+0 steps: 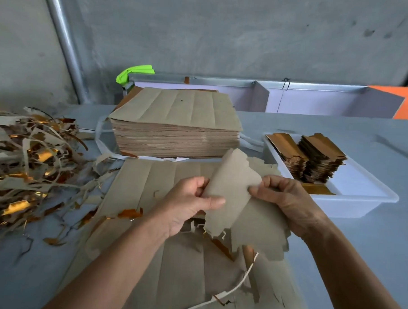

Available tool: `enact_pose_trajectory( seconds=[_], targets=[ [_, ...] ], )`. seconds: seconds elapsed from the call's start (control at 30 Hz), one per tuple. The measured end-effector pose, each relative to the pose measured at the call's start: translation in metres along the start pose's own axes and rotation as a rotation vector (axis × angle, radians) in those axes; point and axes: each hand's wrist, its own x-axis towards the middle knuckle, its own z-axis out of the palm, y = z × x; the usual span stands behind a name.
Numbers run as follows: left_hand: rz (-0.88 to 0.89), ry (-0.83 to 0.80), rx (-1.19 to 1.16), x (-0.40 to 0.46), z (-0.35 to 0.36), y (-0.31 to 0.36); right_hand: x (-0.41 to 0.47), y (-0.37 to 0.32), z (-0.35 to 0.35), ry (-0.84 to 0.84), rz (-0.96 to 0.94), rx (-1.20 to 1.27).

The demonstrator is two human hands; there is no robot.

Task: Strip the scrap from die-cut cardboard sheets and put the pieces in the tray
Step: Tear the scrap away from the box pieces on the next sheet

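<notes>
Both hands held a cardboard piece (232, 179) above the cut sheet (170, 258) on the table (357, 254). The left hand (186, 205) pinched its left edge; the right hand (283, 199) gripped its right. The white tray (350, 200) sat to the right.

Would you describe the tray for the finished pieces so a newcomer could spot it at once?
Start from the tall stack of uncut sheets at the middle of the table and look to its right. The tray sits there, just beyond the right hand. It is the only white plastic container, holding neat gold-brown stacks of pieces, unlike the loose scrap pile on the left.
</notes>
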Motion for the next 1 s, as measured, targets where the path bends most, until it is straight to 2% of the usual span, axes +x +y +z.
enact_pose_trajectory(
  seconds=[0.1, 0.2, 0.27, 0.4, 0.57, 0.77, 0.9, 0.93, 1.0],
  targets=[
    [0.012, 0.092, -0.205, 0.002, 0.005, -0.003, -0.002, 0.007, 0.011, 0.048, -0.008, -0.007],
    [0.033, 0.113, -0.254, -0.001, 0.013, -0.008, -0.004, 0.009, 0.018, 0.06, -0.03, -0.016],
    [-0.015, 0.123, -0.298, -0.004, 0.015, -0.012, -0.005, 0.009, 0.019, 0.091, -0.07, -0.029],
    [-0.193, -0.028, -0.309, -0.018, 0.027, -0.026, -0.006, 0.009, 0.014, 0.179, -0.131, -0.037],
    [-0.303, -0.065, -0.437, -0.02, 0.038, -0.032, -0.008, 0.017, 0.014, 0.252, -0.13, 0.062],
    [-0.32, -0.021, -0.422, -0.022, 0.031, -0.031, -0.005, 0.028, 0.018, 0.378, -0.084, 0.039],
    [-0.286, -0.05, -0.365, -0.028, 0.015, -0.034, -0.002, 0.029, 0.01, 0.476, -0.037, 0.033],
    [-0.26, -0.03, -0.347, -0.028, 0.008, -0.036, -0.003, 0.028, 0.006, 0.5, -0.032, 0.03],
    [-0.199, 0.121, -0.242, -0.023, -0.009, -0.039, -0.003, 0.027, -0.004, 0.552, -0.024, 0.047]
  ],
)
